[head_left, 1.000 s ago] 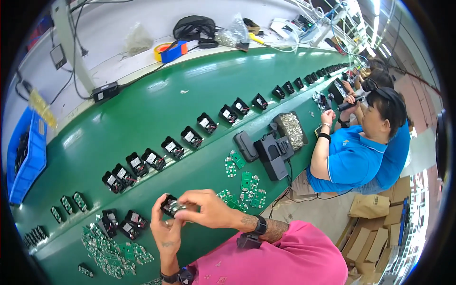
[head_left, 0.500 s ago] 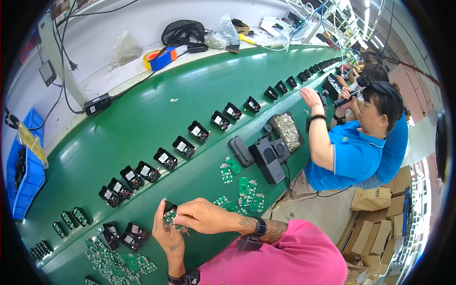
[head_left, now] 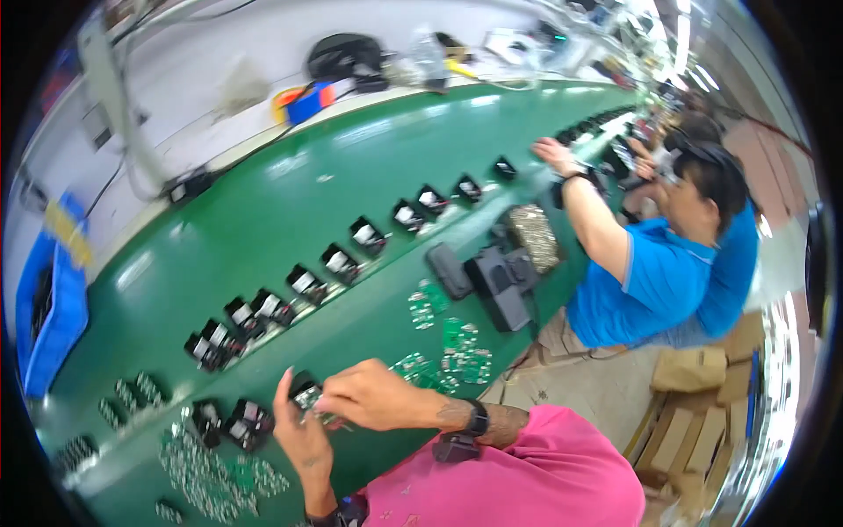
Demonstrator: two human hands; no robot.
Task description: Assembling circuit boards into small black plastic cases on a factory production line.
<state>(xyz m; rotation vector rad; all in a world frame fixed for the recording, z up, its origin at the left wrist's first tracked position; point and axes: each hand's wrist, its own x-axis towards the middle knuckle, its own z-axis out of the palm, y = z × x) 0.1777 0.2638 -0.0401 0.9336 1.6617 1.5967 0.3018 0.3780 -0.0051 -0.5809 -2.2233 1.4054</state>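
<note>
My left hand [head_left: 303,439] is closed round a small black plastic housing [head_left: 305,384], its fingertips along the housing's left side. Over the housing's opening, my right hand [head_left: 364,393] pinches a small green circuit board [head_left: 307,398]; its fingers hide part of the board. Whether the board sits inside the housing or just above it cannot be made out. Just left of my hands, more black housings [head_left: 248,424] stand on the green bench, beside a heap of green circuit boards [head_left: 206,474].
A slanting row of black housings [head_left: 306,283] crosses the green bench [head_left: 219,263]. Right of my hands lie loose boards [head_left: 465,351], a dark grey device [head_left: 499,285] and a box of small metal parts [head_left: 534,237]. A co-worker in blue [head_left: 650,281] reaches over the bench at right.
My hands stay together at the housing, slightly shifted. The co-worker's raised hand has moved left and farther over the row of housings. The view is now blurred.
</note>
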